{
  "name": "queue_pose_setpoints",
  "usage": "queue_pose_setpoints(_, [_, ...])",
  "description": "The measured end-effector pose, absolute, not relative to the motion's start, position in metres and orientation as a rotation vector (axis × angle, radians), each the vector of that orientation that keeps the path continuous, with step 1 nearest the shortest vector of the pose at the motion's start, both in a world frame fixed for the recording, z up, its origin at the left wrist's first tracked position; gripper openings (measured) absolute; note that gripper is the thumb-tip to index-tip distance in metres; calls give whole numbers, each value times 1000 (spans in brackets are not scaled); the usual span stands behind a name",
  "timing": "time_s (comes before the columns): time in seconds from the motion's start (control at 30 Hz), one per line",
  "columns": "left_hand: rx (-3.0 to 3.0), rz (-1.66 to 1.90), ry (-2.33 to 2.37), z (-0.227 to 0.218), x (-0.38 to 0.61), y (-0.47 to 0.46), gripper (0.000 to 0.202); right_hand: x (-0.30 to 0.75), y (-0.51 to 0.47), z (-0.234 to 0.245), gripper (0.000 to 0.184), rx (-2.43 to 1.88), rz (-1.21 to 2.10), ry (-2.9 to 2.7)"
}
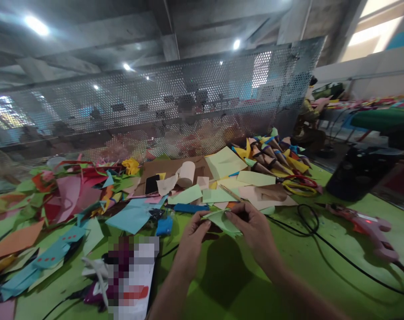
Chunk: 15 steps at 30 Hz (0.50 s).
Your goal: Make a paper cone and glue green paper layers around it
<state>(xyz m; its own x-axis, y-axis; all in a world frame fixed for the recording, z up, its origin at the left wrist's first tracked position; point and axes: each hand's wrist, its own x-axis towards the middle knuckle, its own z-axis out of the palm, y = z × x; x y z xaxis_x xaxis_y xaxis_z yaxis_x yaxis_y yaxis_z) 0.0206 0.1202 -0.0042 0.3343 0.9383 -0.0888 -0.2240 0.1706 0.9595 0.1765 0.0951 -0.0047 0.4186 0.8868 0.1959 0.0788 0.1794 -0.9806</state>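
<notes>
Both my hands meet over the green table (242,284) and pinch a small light green paper piece (224,221). My left hand (192,235) grips its left edge with thumb and fingers closed. My right hand (252,224) holds the right side, fingers curled over the paper. The piece is folded and partly hidden under my right fingers. Just beyond it lie a blue utility knife (188,208) and more paper sheets.
Coloured paper scraps (71,200) cover the left side. A pile of paper cones (272,155), scissors (298,184), a tape roll (186,174) and a pink glue gun (369,229) with a black cable (322,242) lie right. A perforated metal screen (188,102) stands behind.
</notes>
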Motion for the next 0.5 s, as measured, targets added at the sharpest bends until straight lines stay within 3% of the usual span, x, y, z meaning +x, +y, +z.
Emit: queue_pose_setpoints(0.5, [1029,984,828,-3,22,118,20,178,98,-9,29,-1244,781,-927])
